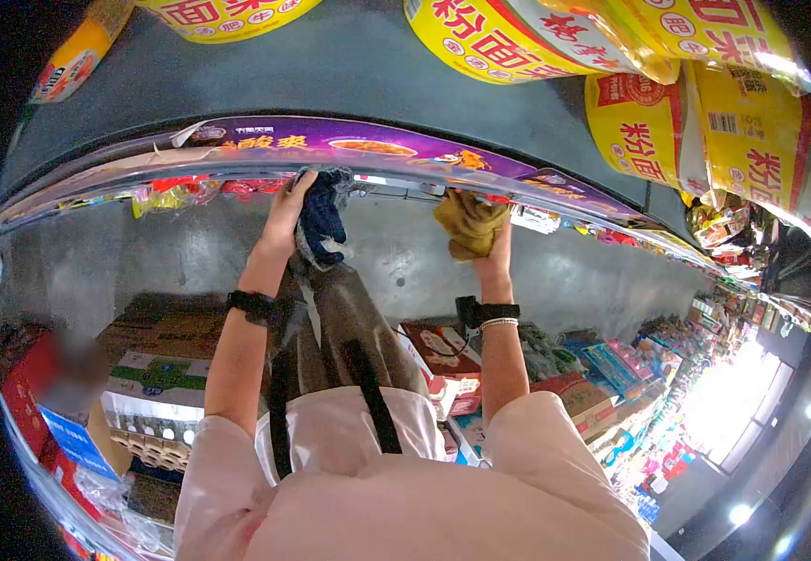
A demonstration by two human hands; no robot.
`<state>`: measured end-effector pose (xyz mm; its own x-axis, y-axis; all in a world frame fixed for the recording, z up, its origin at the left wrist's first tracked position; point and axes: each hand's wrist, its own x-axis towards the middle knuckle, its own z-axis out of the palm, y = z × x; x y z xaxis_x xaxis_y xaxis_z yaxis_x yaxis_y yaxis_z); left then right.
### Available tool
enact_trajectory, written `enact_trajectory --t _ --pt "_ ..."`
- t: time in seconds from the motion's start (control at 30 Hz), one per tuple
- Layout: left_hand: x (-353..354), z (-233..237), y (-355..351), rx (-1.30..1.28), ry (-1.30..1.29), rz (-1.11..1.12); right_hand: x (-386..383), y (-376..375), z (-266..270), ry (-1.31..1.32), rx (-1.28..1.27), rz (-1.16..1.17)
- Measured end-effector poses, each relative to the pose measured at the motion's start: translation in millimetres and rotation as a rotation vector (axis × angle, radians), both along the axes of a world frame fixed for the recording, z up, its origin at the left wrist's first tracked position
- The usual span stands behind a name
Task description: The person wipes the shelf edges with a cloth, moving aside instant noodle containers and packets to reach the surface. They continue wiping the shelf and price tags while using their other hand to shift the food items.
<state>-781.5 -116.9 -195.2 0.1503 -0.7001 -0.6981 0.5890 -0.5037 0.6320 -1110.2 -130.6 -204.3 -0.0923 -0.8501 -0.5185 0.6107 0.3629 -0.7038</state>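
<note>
My left hand (284,217) is shut on a dark blue cloth (321,224) and presses it against the front edge of a shelf (143,164), just below a purple label strip (330,142). My right hand (496,254) grips a mustard-yellow cloth (469,224) and holds it against the same shelf edge, further right. Both arms reach forward, and each wrist has a black band. Only the fingers of the right hand are hidden under its cloth.
Yellow noodle packs (695,122) lie on the grey shelf top above the edge. Below are cardboard boxes (157,369), a red box (443,351) and stacked goods along the aisle (630,374). Snack packets (181,194) line the shelf beneath the strip.
</note>
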Motion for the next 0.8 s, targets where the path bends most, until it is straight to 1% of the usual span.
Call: enact_trajectory --t 0.07,0.1,0.2,0.23,0.3,0.33,0.4,0.43,0.5,0.53,0.57,0.6,0.63,0.67,0.7,0.73,0.77,0.8 --pt "0.5 7.8 0.3 -0.013 0.013 -0.020 9.9 1.3 3.3 -0.107 -0.020 0.191" --pt "0.9 10.1 0.2 -0.025 0.026 -0.044 13.8 -2.0 2.1 -0.113 -0.018 0.198" --pt "-0.5 11.9 -1.5 0.037 -0.036 -0.040 20.5 -11.2 3.0 -0.076 -0.010 0.133" --pt "-1.7 10.7 -1.1 0.036 -0.038 -0.045 13.4 -14.0 -8.6 -0.076 0.057 0.114" --pt "-3.9 11.8 -0.2 -0.023 0.071 0.006 9.5 -16.2 -16.3 -0.082 0.075 0.104" --pt "-4.1 15.5 0.0 -0.025 0.070 0.006 8.5 -17.0 -18.1 -0.087 0.093 0.099" --pt "-2.3 24.3 -0.4 -0.025 -0.082 -0.041 7.8 -18.0 -14.5 -0.074 0.085 0.104" --pt "0.6 22.7 1.7 -0.026 -0.086 -0.036 9.5 -17.9 -11.2 -0.059 0.086 0.106" --pt "8.4 19.8 11.3 -0.025 0.045 -0.067 9.8 -16.8 -9.9 -0.024 0.096 0.123" --pt "13.1 21.4 17.3 -0.018 0.038 -0.060 9.7 -16.3 -10.2 0.012 0.104 0.137" --pt "18.0 24.5 25.1 0.017 -0.010 -0.123 7.3 -16.7 -17.2 0.022 0.109 0.135" --pt "21.8 33.6 31.9 0.050 -0.058 -0.185 10.0 -16.4 -17.9 0.015 0.112 0.143" --pt "17.9 60.6 38.8 0.025 -0.073 -0.099 14.5 -16.9 -17.8 -0.024 0.083 0.108" --pt "23.4 59.7 48.9 0.025 -0.080 -0.092 18.6 -17.6 -17.0 -0.063 0.055 0.071" --pt "30.8 51.5 61.2 0.077 -0.055 -0.100 20.4 -17.2 -17.9 -0.044 0.058 0.061" --pt "38.6 40.2 74.6 0.130 -0.029 -0.109 21.1 -15.5 -19.2 -0.050 0.062 0.067" --pt "43.8 21.4 88.8 0.178 -0.042 -0.062 20.4 -14.3 -19.1 -0.086 0.068 0.070" --pt "50.8 16.3 98.3 0.177 -0.041 -0.055 21.9 -14.3 -17.7 -0.118 0.072 0.076"
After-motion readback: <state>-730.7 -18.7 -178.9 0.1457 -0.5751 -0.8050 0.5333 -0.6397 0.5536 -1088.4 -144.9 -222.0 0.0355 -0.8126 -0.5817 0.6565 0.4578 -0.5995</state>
